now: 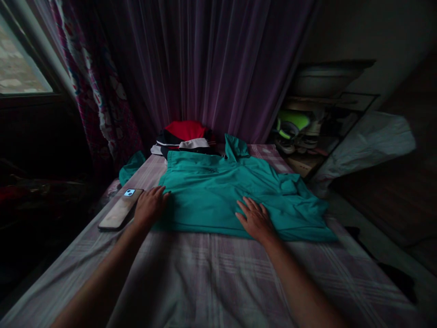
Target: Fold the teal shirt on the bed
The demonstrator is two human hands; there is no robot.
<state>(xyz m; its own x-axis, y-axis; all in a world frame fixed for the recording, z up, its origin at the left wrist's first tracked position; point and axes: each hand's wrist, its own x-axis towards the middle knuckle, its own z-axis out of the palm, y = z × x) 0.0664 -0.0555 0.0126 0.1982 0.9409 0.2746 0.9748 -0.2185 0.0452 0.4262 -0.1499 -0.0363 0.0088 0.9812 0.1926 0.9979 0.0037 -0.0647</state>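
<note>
Teal fabric of a shirt [218, 191] lies spread flat across the checked bed [205, 273] in front of me. My left hand [149, 206] rests open on its left edge, just beside a phone [121, 208]. My right hand [255, 219] presses flat, fingers spread, on its lower hem. Folded clothes [186, 135] sit beyond it.

Dim room. Purple curtains [218, 64] across the back wall, a patterned pink one [99, 100] beside a window [20, 64] at left (only daylight there). Cluttered shelf [321, 118] at right, below a pale wall. Dark floor [392, 200] alongside the bed [211, 273].
</note>
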